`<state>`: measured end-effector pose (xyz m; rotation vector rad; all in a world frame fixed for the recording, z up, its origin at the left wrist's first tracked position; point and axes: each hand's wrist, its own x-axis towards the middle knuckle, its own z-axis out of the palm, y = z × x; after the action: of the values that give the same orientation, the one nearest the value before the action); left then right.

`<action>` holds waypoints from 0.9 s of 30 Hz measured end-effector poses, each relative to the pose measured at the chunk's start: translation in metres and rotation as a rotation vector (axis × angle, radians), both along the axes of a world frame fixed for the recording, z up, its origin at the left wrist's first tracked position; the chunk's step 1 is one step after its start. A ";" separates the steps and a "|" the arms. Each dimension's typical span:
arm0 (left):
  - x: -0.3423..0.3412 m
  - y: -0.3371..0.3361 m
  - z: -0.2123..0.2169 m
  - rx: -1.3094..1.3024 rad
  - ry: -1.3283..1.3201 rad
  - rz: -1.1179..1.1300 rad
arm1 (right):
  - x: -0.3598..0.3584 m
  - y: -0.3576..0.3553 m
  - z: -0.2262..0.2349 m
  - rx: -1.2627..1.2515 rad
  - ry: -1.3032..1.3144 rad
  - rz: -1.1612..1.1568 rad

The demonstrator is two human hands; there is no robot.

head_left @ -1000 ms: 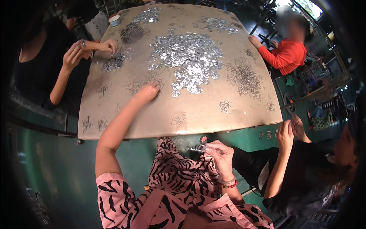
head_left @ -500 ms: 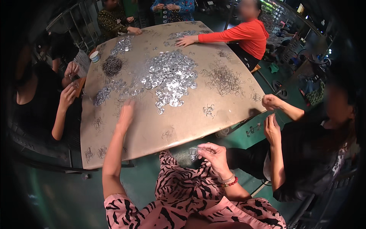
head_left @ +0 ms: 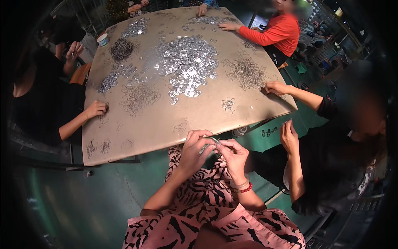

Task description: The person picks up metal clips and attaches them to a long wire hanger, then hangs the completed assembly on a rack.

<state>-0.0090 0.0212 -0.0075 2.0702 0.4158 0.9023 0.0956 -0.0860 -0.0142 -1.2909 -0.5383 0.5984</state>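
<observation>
Just past the table's near edge, over my lap, my left hand (head_left: 195,152) and my right hand (head_left: 234,159) meet fingertip to fingertip. A small shiny metal buckle (head_left: 213,140) shows between them, mostly covered by the fingers. My right thumb and fingers pinch it. The left fingers are closed against the same spot; whatever else they hold is too small to make out. On the brown-covered table (head_left: 199,128) ahead lies a large heap of silver metal buckles (head_left: 186,66). A loose pile of thin bent wire pieces (head_left: 141,99) spreads to its left front.
More wire pieces (head_left: 245,72) lie at the right, beside a co-worker's hand (head_left: 277,87). Another co-worker's hand (head_left: 96,108) rests at the left edge. A dense wire clump (head_left: 122,49) and a white cup (head_left: 103,40) stand far left. A person in red (head_left: 273,33) reaches in.
My left hand has come back from the wire pile on the table to meet my right hand. The left co-worker's hand has come down onto the table; the right one's hand reaches farther in.
</observation>
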 end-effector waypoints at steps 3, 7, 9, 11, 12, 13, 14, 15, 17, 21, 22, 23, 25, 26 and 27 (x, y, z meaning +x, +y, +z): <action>0.004 -0.003 -0.002 0.031 0.012 0.013 | -0.002 0.000 -0.009 0.003 -0.100 -0.033; 0.003 0.002 -0.004 0.016 -0.010 -0.010 | -0.001 0.004 -0.008 -0.053 -0.160 0.054; 0.000 0.003 -0.009 -0.022 -0.002 -0.037 | 0.005 0.004 -0.005 -0.091 -0.187 0.116; -0.006 0.001 -0.011 -0.015 0.040 -0.038 | 0.014 0.002 0.008 -0.127 -0.179 0.229; -0.007 0.005 -0.009 0.018 0.072 -0.057 | 0.027 0.000 0.008 -0.122 -0.210 0.303; -0.009 0.004 -0.008 0.025 0.092 -0.039 | 0.039 0.002 0.008 -0.131 -0.201 0.308; -0.011 0.003 -0.012 0.026 0.085 -0.029 | 0.049 0.005 0.008 -0.140 -0.191 0.314; -0.013 0.003 -0.010 0.005 0.086 -0.037 | 0.061 0.014 0.010 -0.182 -0.214 0.315; -0.020 0.000 -0.009 -0.021 0.085 -0.046 | 0.078 0.052 0.006 -0.286 -0.232 0.342; -0.020 -0.012 -0.027 -0.069 0.051 -0.062 | 0.121 0.153 -0.053 -0.291 -0.532 0.345; -0.019 -0.016 -0.028 -0.052 0.024 -0.052 | 0.132 0.176 -0.077 -0.284 -0.602 0.281; -0.018 -0.018 -0.028 -0.065 0.025 -0.059 | 0.139 0.195 -0.093 -0.278 -0.667 0.219; -0.020 -0.021 -0.026 -0.117 0.016 -0.051 | 0.139 0.213 -0.107 -0.315 -0.907 0.159; -0.021 -0.021 -0.025 -0.107 0.020 -0.049 | 0.140 0.220 -0.112 -0.369 -1.148 0.085; -0.021 -0.019 -0.026 -0.113 0.002 -0.055 | 0.139 0.224 -0.122 -0.367 -1.145 0.080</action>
<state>-0.0299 0.0018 -0.0331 1.9696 0.3998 0.8254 0.2346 0.1381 -0.1361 -1.9229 -1.4637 -0.0577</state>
